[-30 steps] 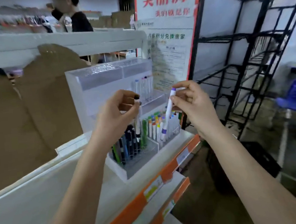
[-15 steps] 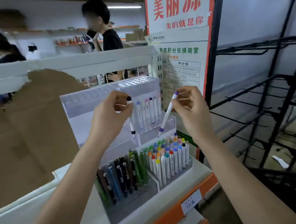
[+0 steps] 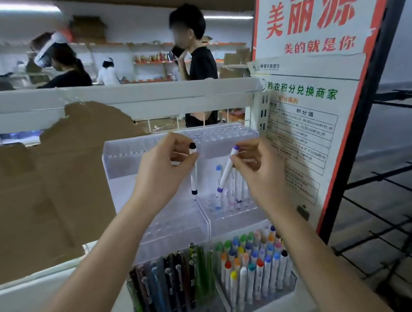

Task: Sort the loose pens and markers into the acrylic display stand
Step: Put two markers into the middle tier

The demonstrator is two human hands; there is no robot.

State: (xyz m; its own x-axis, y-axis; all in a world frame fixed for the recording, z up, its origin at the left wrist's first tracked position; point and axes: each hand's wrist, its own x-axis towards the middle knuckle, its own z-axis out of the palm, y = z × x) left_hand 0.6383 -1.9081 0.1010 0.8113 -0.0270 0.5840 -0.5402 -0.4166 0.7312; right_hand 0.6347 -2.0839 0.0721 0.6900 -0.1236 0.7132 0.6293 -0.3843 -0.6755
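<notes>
Item: tiered clear acrylic display stand (image 3: 123, 172) on a white shelf (image 3: 30, 304).

Progress, by my judgement: well along. Lower tier holds dark and green pens (image 3: 169, 283) on the left and colour-capped white markers (image 3: 253, 262) on the right. Middle right section has a few markers standing; its left section looks bare.

In hand: left hand (image 3: 160, 175) pinches a black-capped white marker (image 3: 193, 170) upright above the middle tier. Right hand (image 3: 258, 164) pinches a purple-capped white marker (image 3: 225, 173), tilted towards the standing ones.
</notes>
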